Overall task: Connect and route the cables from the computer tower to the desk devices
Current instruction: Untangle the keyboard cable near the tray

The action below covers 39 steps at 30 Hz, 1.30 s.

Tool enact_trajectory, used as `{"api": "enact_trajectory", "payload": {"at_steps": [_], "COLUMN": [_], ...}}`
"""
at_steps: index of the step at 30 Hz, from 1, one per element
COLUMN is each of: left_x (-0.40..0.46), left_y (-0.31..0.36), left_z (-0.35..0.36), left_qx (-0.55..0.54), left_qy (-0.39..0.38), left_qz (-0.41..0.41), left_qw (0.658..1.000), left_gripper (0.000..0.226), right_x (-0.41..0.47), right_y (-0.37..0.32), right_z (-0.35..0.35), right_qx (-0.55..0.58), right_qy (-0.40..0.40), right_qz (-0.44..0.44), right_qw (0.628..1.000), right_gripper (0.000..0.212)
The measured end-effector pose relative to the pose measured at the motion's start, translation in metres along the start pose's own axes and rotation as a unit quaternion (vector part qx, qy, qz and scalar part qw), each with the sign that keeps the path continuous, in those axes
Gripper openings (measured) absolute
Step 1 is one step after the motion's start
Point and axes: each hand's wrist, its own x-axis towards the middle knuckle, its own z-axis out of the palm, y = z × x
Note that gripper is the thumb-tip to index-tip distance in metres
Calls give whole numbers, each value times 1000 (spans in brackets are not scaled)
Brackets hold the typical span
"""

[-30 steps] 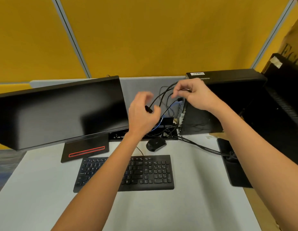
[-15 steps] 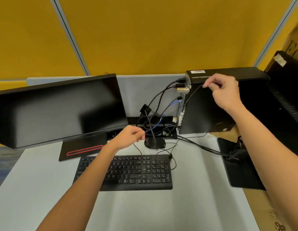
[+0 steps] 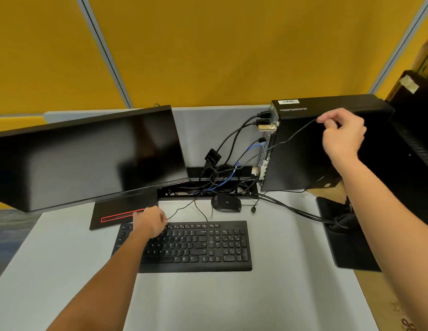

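While the right hand (image 3: 343,134) pinches a thin black cable (image 3: 292,136) between thumb and fingertips against the side of the computer tower (image 3: 304,151) at the desk's (image 3: 280,295) back right corner, the left hand (image 3: 149,222) curls round the same thin lead just above the keyboard's (image 3: 191,246) back edge. It looks light and limp, likely to sag and snag; I'd hold it near the plug, not mid-run, and pull gently.
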Motion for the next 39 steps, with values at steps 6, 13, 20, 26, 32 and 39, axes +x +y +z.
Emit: {"api": "enact_trajectory", "payload": {"at_steps": [6, 13, 20, 26, 32, 39], "left_x": [-4, -24, -7, 4, -1, -10], "left_y": [64, 138, 135, 89, 112, 130], "left_z": [-48, -155, -110, -70, -77, -107], "left_qx": [-64, -186, -417, -405, -442, -420], "left_qy": [-163, 64, -32, -24, -11, 37], "left_qz": [126, 234, 253, 195, 237, 326], "left_qw": [976, 952, 872, 893, 865, 846], "left_gripper": [48, 50, 33, 38, 35, 29], "right_x": [-35, -51, -19, -24, -68, -91], "right_y": [-21, -72, -88, -26, -32, -57], "right_z": [32, 36, 13, 13, 51, 71], "right_qx": [-11, 105, 58, -86, -267, -106], "right_qy": [-144, -266, -129, -153, -267, -535], "right_qz": [-111, -230, -272, -182, -316, -302], "right_qw": [983, 930, 952, 968, 870, 781], "right_gripper": [26, 39, 30, 25, 25, 17]}}
